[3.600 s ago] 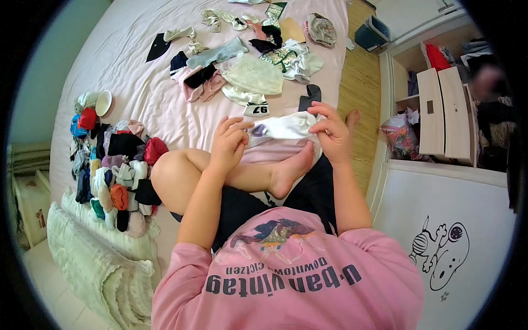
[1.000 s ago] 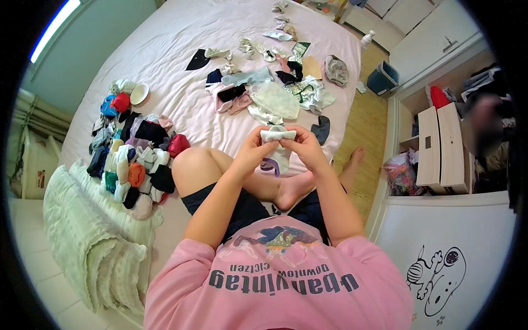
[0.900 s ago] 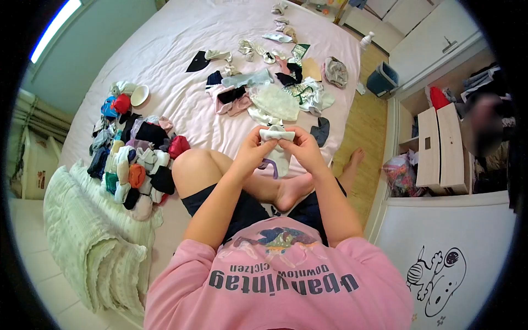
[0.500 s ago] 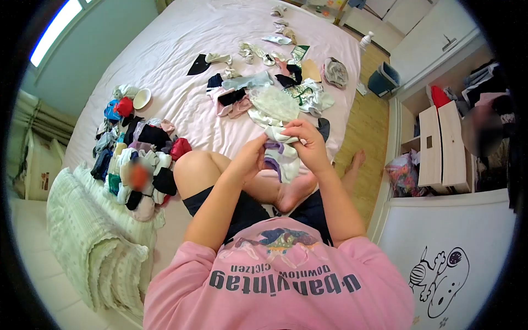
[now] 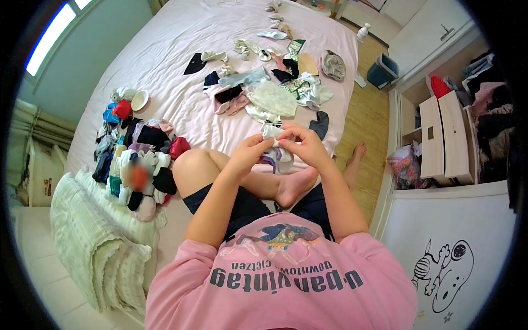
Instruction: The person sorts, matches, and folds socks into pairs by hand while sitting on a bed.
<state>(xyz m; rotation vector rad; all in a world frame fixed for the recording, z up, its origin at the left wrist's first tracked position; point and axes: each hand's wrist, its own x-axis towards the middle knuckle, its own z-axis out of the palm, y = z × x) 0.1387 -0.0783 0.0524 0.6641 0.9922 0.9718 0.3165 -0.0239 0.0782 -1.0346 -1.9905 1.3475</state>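
Just above my crossed legs, my left hand (image 5: 250, 153) and my right hand (image 5: 306, 145) are close together, with their fingers pinched on a pair of white socks (image 5: 282, 161) with purple trim. The fingers cover part of the fabric, and the purple part hangs below them. Beyond the hands lies a loose heap of small clothes, with a pale lacy piece (image 5: 271, 99) in its middle. A dark grey sock (image 5: 319, 124) rests to the right of the heap, near the bed's edge.
On my left is a dense pile of rolled socks and small garments (image 5: 146, 137), with a cream bowl (image 5: 140, 100) behind it. A folded pale green quilt (image 5: 99, 247) lies nearer. Along the right stand an open wardrobe drawer (image 5: 448, 137) and a dark bin (image 5: 383, 71).
My hands have drawn closer together, with the fingertips now nearly meeting on the socks. The white fabric is bunched up more, and less of it hangs down. The camera view has shifted slightly.
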